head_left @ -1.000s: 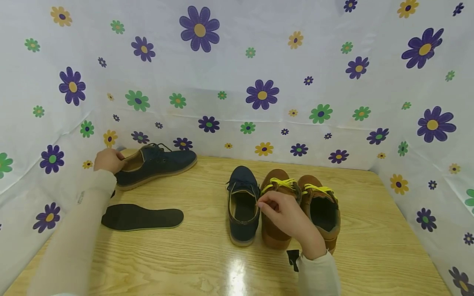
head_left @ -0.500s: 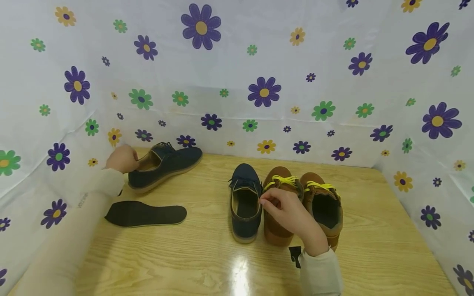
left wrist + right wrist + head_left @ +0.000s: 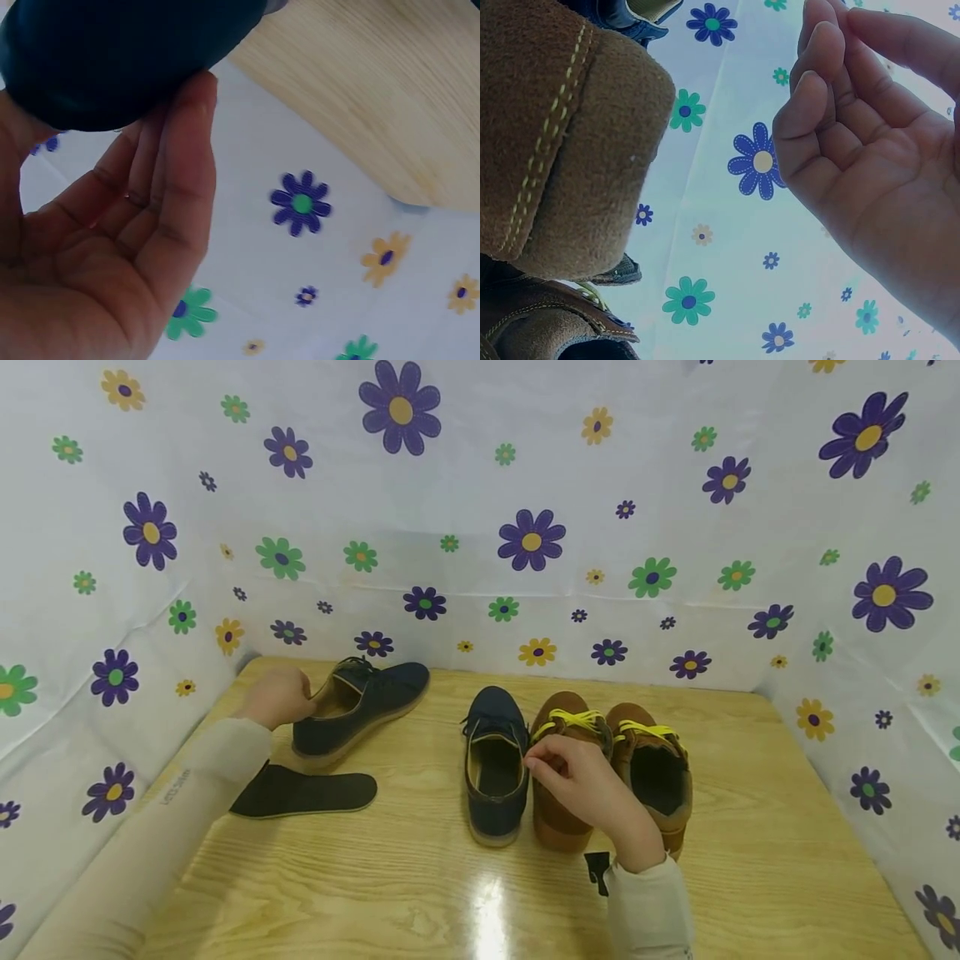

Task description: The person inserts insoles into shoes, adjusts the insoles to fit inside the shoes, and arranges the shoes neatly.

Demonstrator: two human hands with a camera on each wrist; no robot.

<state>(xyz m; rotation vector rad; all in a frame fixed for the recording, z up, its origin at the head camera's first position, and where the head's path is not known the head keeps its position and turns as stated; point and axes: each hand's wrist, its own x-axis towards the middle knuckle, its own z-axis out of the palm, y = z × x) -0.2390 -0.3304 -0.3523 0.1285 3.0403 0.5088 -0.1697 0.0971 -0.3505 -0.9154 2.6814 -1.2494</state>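
Observation:
At the far left of the head view, my left hand [image 3: 277, 697] holds a navy lace-up shoe [image 3: 375, 714] at its heel. In the left wrist view the thumb and fingers meet the dark heel [image 3: 127, 60] from both sides. Just in front of that shoe lies a black insole [image 3: 307, 792], partly hidden by the sleeve. My right hand [image 3: 592, 789] is poised over a brown shoe [image 3: 558, 831] with yellow laces, its fingers loosely curled and nothing visible in them. A second navy shoe [image 3: 495, 818] stands just left of it, toe toward the back.
Another brown shoe [image 3: 630, 718] stands on the right, partly behind the right wrist. A small black strap or buckle [image 3: 597, 870] shows beside the right cuff. White flowered cloth [image 3: 457, 493] walls in the wooden table [image 3: 390, 877] at the back and sides.
My left hand has shifted the navy shoe to the right, and the shoe's toe now points more toward the back. The right hand stays nearly in place.

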